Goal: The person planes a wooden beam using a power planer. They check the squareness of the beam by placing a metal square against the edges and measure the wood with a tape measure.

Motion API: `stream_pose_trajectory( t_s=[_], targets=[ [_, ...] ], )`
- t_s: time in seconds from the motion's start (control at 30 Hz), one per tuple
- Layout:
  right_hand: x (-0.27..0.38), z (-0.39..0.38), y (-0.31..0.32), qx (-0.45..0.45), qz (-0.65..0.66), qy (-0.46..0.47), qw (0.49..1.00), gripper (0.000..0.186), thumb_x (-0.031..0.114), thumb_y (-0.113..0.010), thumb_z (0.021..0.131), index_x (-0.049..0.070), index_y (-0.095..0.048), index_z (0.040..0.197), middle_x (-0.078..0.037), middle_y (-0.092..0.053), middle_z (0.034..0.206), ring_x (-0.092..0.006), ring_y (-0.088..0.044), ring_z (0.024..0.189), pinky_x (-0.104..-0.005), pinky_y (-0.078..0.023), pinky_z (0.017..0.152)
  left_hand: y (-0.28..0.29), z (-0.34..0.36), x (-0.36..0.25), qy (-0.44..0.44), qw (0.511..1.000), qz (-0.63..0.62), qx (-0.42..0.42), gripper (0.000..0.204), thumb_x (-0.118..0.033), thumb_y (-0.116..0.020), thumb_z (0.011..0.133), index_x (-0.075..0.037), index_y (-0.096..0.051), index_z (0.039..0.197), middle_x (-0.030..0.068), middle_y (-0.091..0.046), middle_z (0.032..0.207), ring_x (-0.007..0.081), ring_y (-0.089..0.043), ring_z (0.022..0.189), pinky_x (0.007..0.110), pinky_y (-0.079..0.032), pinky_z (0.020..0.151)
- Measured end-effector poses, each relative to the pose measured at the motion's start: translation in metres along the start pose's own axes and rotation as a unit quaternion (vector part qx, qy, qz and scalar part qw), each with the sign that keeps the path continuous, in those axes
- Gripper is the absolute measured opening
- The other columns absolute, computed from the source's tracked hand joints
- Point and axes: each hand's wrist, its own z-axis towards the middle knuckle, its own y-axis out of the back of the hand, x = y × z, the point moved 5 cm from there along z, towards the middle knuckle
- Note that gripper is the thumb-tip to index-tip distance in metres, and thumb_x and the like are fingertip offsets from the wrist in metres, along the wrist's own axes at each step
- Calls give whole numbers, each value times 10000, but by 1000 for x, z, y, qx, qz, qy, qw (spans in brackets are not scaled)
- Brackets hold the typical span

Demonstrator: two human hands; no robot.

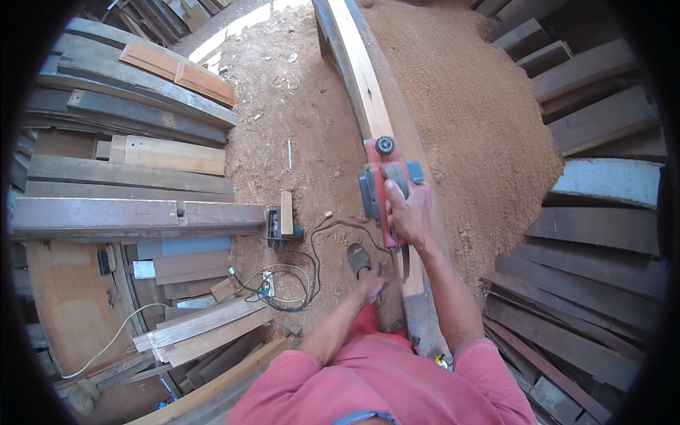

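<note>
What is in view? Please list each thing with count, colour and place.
Electric planer: one, red and grey, on pale plank
Pale plank: one, light wood, on bench
Bench: one, worn grey, under plank
Second power tool: one, dark and teal, ground at left
Wood block: one, tan, at that tool
Cables: count unclear, dark and pale, on ground
Sawdust: one heap, tan, right of bench
Stacked boards: many, brown and grey, both sides
Shirt: one, red, lower edge
Shoe: one, dark, left of bench
Right hand: one, bare, on planer
Left hand: one, bare, blurred, near plank
</note>
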Motion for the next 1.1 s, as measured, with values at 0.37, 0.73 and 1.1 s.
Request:
stream_pose_trajectory(
  t_s=[0.37,0.73,1.1],
  targets=[
    [93,246,-30,-7,-61,37,997,437,480,-554,1007,68,-700,1019,15,-598,719,-87,-581,602,-251,-476,553,19,35,-42,-40,999,5,-30,365,-411,-684,969,-50,-662,1012,-11,-613,820,80,-530,680,247,-441,613],
    [40,170,1,25,-53,4,998,410,449,-595,1002,55,-684,934,30,-598,678,-78,-564,558,-256,-468,521,40,12,-36,-55,993,47,-90,238,-314,-634,1014,-77,-655,992,-4,-623,801,83,-529,640,247,-430,539],
    [-91,-251,75,41,-61,-74,994,469,370,-619,929,-46,-583,1143,-175,-653,799,-281,-656,746,-417,-524,729,1,18,-29,-89,996,2,-14,410,-330,-603,1022,-92,-617,1355,0,-685,960,48,-526,647,218,-386,513]
  ],
)
